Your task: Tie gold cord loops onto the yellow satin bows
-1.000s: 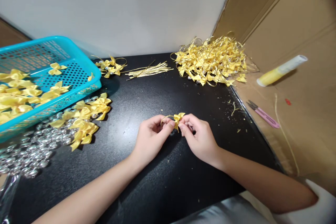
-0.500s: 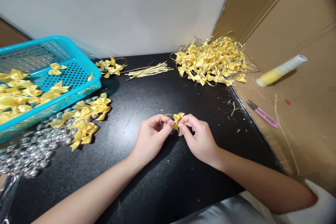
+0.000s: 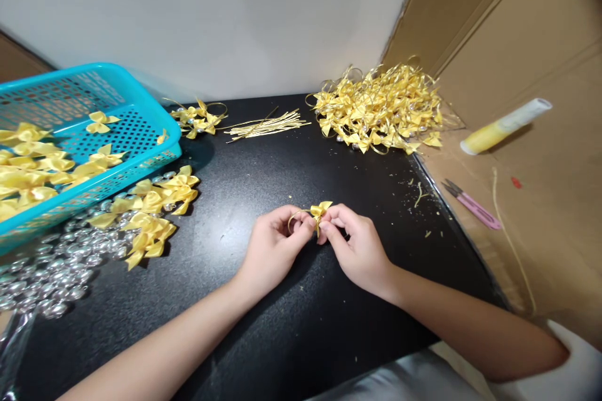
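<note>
Head view, frame center: we pinch bow [image 3: 320,209] w/ both hands' fingers [image 3: 308,225]; keep gold loop [image 3: 297,217] snug, grip firm.

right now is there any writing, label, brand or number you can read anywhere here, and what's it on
No readable text anywhere.
Yellow and white tube on the cardboard: no print can be made out.
Pink snips: no marking visible.
Blue basket: plain mesh, no label.
Small yellow bow pinched between the left hand and right hand: no text.
Pile of finished bows and clear beads: nothing written.
</note>
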